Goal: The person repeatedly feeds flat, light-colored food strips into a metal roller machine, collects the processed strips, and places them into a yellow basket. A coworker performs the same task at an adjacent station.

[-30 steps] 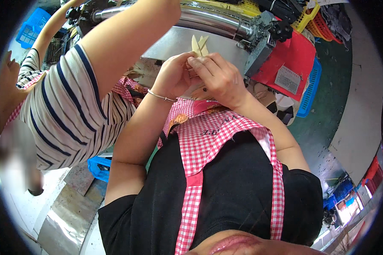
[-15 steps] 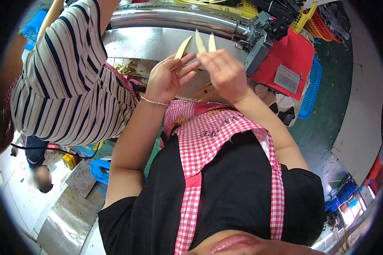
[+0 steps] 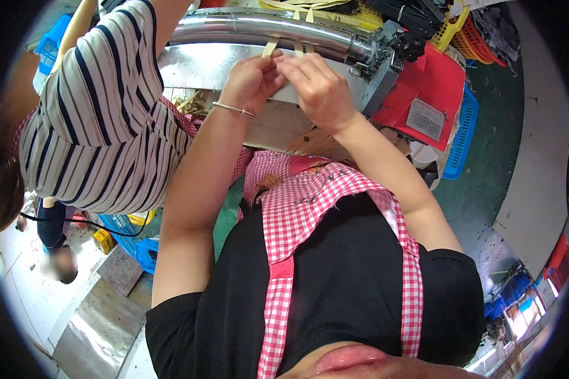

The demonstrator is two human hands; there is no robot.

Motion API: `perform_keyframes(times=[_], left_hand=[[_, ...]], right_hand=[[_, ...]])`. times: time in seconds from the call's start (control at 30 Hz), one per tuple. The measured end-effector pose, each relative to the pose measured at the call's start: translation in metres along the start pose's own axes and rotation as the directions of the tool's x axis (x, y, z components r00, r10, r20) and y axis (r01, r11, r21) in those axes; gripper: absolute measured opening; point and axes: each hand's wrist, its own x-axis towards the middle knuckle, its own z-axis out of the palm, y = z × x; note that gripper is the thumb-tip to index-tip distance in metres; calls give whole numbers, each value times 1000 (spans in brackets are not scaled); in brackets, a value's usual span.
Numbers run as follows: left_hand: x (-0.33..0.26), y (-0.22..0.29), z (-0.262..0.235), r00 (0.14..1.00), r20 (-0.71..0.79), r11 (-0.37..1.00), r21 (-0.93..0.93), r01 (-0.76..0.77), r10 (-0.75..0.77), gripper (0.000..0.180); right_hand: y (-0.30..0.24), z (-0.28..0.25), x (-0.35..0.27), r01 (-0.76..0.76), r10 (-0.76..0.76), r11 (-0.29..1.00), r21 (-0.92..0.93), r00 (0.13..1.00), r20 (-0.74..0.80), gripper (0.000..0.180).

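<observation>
A narrow pale strip (image 3: 270, 48) sticks up from the closed fingers of my left hand (image 3: 250, 82), its far tip at the shiny metal roller (image 3: 259, 26). My right hand (image 3: 322, 91) is curled beside it, its fingertips meeting the left fingers; what they pinch is hidden. Just beyond the right knuckles, two more pale strips (image 3: 299, 48) run in under the roller, and their pointed ends show on its far side. A flat metal plate (image 3: 199, 66) lies in front of the roller, below both hands.
Close on my left stands a co-worker in a striped shirt (image 3: 101, 114). A dark knob (image 3: 411, 44) sits at the roller's right end, beside a red panel (image 3: 417, 95) with a label. Farther right are a blue basket (image 3: 464, 132) and an orange basket (image 3: 471, 41).
Both hands have moved, the left forward to the roller, the right leftward to the left fingers. The two strips from the right hand now pass under the roller. The left strip's tip has reached it.
</observation>
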Motion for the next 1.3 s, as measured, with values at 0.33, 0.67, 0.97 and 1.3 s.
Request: perform_keyframes(times=[0.33,0.67,0.97,1.3], left_hand=[[-21,-162,-72,970,212,412,878,-242,117,27],[14,-225,-68,867,396,-38,914,-404,302,45],[10,-204,-79,946,100,369,904,-216,307,41],[17,-214,-96,985,76,682,713,-163,155,31]], right_hand=[[15,-41,-191,-713,350,699,57,411,842,23],[34,52,-228,-748,493,663,33,469,733,25],[36,31,-201,-815,581,570,-102,312,752,37],[22,66,-202,-861,607,416,292,502,616,37]])
